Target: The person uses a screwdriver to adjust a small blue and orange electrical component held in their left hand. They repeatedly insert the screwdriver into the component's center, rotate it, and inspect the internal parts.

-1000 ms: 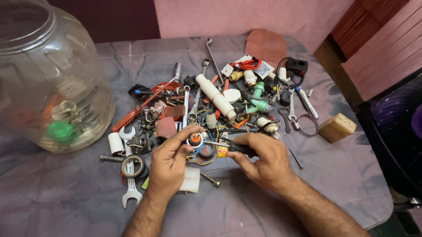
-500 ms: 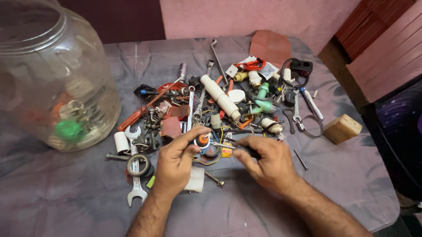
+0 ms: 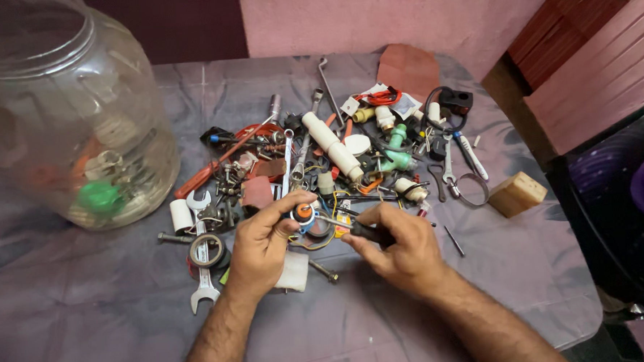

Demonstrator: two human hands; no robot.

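At far left stands a clear plastic jar (image 3: 66, 120) on the grey cloth (image 3: 89, 314); beside it lie a tape roll (image 3: 206, 249) and an open-ended spanner (image 3: 202, 277). Your left hand (image 3: 261, 250) pinches a small orange-capped part (image 3: 304, 213) at the near edge of the tool heap. Your right hand (image 3: 405, 251) grips a dark-handled screwdriver (image 3: 356, 228), tip touching that part. A wooden block (image 3: 518, 193) sits at right.

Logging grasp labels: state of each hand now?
Left hand: closed, pinching a small orange-and-blue part.
Right hand: closed on a screwdriver.
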